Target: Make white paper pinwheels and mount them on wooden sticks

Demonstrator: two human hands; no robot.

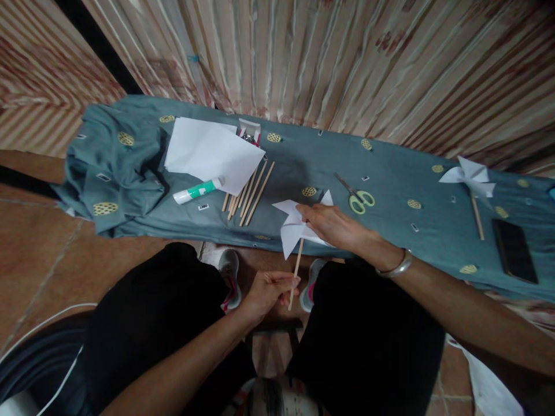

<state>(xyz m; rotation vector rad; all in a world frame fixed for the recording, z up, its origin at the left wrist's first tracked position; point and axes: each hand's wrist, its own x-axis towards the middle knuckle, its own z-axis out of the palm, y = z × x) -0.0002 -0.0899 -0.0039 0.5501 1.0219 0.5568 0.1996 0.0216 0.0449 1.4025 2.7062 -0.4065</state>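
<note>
A white paper pinwheel (291, 225) on a thin wooden stick (297, 261) is held between my hands, over the near edge of the cloth-covered table. My left hand (271, 292) pinches the stick near its lower end. At the pinwheel's middle, the fingers of my right hand (332, 225) press on the paper, hiding part of its blades. Green-handled scissors (359, 199) lie with blades pointing away, just beyond my right hand. A second finished-looking pinwheel (472, 176) with its own stick rests at the right side of the table.
White paper sheets (208, 150) lie at the left, partly over several wooden sticks (255, 199). Beside them are a glue stick (197, 190) and a small open box (250, 133) of shiny metal bits. A black phone (515, 249) sits at the right on the teal cloth (390, 173).
</note>
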